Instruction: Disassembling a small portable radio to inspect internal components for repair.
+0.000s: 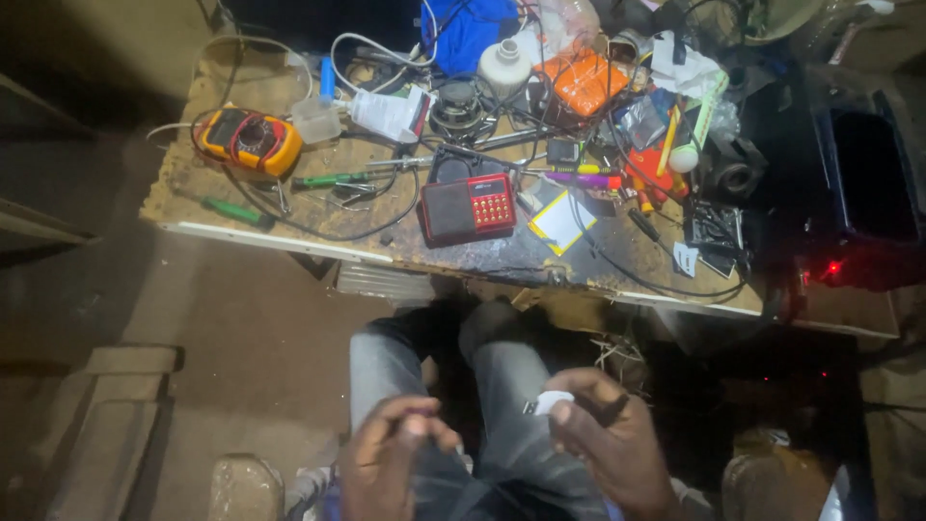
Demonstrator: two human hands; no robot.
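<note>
Right hand (612,444): you are pinching a small white plug (550,402) between thumb and fingers, its metal end pointing toward your left hand. You are holding it low over your lap, above your right knee.
Left hand (386,463): you are curling the fingers in narrow, tips close together. Something small and dark may be sitting between them; it is too blurred to tell.
Plug position: it is sitting between your two hands, nearer the right, well apart from the bench (241,234).
Legs: you are sitting with grey trousers (502,371) under both hands, knees pointing toward the bench edge.
Radio (468,207): a red radio is lying flat near the front edge of the bench, straight ahead of your knees.
Meter (253,140): an orange and yellow meter is lying on the left of the bench, its leads trailing around it.
Screwdriver (236,212): a green-handled one is lying near the left front edge.
Right side: wires and small tools are crowding the bench.
</note>
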